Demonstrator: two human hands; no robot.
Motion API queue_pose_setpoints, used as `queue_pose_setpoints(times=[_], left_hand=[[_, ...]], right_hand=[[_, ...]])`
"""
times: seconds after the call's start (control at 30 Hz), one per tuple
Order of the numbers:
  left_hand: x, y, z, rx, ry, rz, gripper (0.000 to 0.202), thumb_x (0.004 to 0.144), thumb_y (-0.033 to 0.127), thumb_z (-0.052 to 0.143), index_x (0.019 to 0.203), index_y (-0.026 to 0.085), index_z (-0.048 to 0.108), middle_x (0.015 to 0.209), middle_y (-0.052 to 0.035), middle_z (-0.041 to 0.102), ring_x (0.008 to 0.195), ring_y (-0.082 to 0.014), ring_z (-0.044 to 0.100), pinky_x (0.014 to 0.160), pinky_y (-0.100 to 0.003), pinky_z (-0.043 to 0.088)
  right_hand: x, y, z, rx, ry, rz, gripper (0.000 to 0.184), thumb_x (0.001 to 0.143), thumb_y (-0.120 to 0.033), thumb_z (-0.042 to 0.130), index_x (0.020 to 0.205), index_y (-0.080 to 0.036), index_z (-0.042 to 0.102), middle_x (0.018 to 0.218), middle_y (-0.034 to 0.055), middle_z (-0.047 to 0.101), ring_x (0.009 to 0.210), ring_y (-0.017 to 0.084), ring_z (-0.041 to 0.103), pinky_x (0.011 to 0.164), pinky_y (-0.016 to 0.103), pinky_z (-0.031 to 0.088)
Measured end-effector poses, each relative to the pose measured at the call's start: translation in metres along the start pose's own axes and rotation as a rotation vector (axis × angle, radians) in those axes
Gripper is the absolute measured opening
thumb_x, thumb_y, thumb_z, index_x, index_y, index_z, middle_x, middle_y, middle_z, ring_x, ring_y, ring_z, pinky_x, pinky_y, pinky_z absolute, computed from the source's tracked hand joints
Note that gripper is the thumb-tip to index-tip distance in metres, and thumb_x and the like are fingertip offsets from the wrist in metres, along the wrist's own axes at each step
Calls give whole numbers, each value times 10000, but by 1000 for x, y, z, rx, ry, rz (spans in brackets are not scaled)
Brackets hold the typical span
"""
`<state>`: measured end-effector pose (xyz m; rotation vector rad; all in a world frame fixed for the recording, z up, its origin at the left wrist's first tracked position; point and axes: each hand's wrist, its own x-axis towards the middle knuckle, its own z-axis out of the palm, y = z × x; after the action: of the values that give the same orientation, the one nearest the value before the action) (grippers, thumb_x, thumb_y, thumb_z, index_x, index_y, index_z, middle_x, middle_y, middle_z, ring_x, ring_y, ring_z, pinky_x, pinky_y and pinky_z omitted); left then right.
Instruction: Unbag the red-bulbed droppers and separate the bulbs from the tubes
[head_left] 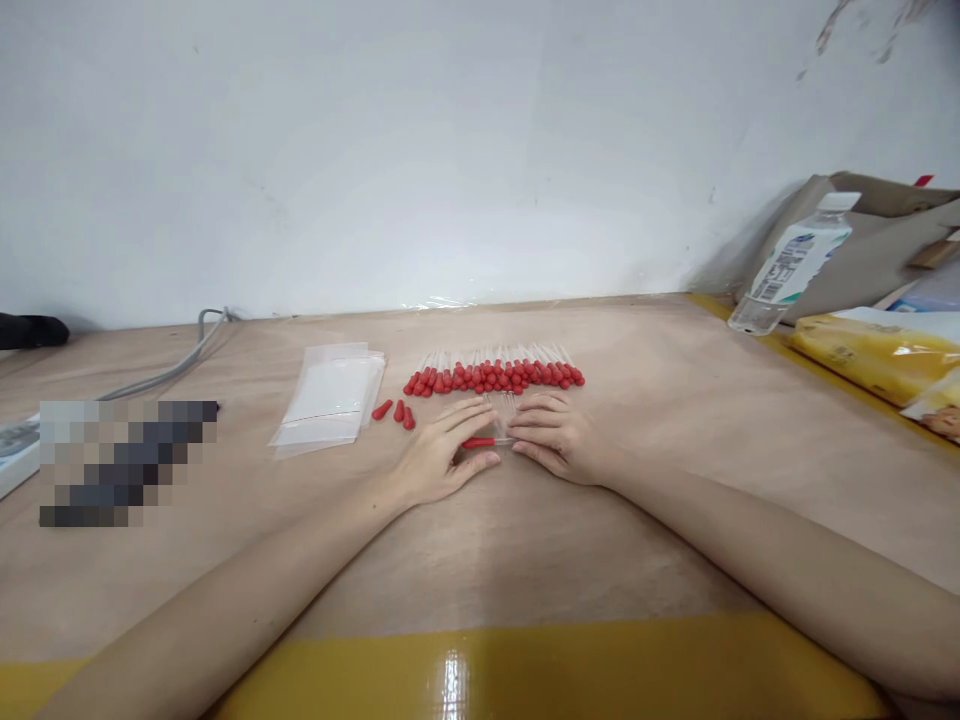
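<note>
Both my hands rest on the brown table (pixel 675 400) with a single dropper (pixel 480 442) between them, its red bulb pointing left. My left hand (pixel 442 455) pinches the red bulb end and my right hand (pixel 555 435) holds the clear tube end. Just beyond my fingers lies a row of several clear droppers with red bulbs (pixel 495 375). Three loose red bulbs (pixel 396 410) lie left of that row. A stack of clear plastic bags (pixel 330 395) sits further left.
A plastic water bottle (pixel 791 265) leans against a cardboard box (pixel 870 235) at the right. Yellow packages (pixel 870 355) lie near the right edge. A grey cable (pixel 172 365) runs at the left. Yellow tape (pixel 525 665) lines the near table edge.
</note>
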<state>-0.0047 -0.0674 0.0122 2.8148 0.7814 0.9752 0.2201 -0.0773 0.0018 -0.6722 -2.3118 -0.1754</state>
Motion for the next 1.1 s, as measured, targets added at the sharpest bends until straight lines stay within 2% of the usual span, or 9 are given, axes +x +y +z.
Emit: queue_pose_setpoints(times=[0.1, 0.17, 0.3, 0.4, 0.67, 0.83, 1.1], left_hand=[[3, 0, 7, 14, -5, 42, 236, 850, 298, 507, 1020, 181, 620, 1090, -74, 635, 1130, -206, 514, 993, -425, 390], [3, 0, 9, 26, 12, 53, 206, 860, 273, 491, 969, 181, 640, 1020, -64, 667, 1077, -192, 557, 991, -424, 395], [1, -1, 10, 38, 69, 91, 189, 849, 256, 514, 958, 162, 637, 1012, -77, 670, 1037, -180, 584, 989, -404, 404], [1, 0, 10, 46, 77, 110, 175, 848, 242, 516, 955, 165, 630, 1010, -72, 671, 1027, -177, 590, 989, -404, 405], [-1, 7, 4, 75, 24, 128, 149, 856, 214, 484, 914, 169, 613, 998, -58, 673, 1064, -181, 567, 1033, -429, 345], [-5, 9, 1, 37, -4, 119, 158, 858, 213, 468, 921, 177, 608, 1001, -59, 671, 1070, -184, 563, 1059, -450, 294], [-8, 11, -2, 9, -39, 109, 161, 861, 206, 458, 897, 175, 611, 932, -59, 684, 1071, -186, 562, 1055, -456, 300]], right_hand=[[-1, -3, 3, -5, 11, 5, 209, 849, -259, 499, 990, -191, 638, 946, 47, 675, 981, 200, 544, 856, 390, 442], [-1, -4, 5, -21, 11, 32, 221, 848, -288, 502, 992, -190, 638, 968, 60, 667, 960, 200, 557, 840, 386, 447], [-1, -4, 7, -26, 8, 52, 277, 839, -354, 516, 1017, -173, 626, 1015, 77, 656, 955, 199, 576, 839, 372, 456], [1, -4, 8, 8, -12, 20, 238, 872, -293, 469, 1018, -176, 616, 1000, 60, 666, 944, 169, 592, 827, 331, 467], [0, -8, 5, 11, -8, -66, 172, 880, -204, 438, 947, -178, 595, 935, 47, 677, 855, 131, 618, 801, 297, 450], [0, -12, 2, -73, 9, -132, 163, 881, -205, 438, 939, -187, 589, 917, 41, 683, 862, 116, 623, 806, 282, 446], [-1, -12, -3, -209, 30, -249, 161, 887, -208, 442, 943, -190, 592, 935, 32, 688, 885, 119, 622, 807, 289, 457]])
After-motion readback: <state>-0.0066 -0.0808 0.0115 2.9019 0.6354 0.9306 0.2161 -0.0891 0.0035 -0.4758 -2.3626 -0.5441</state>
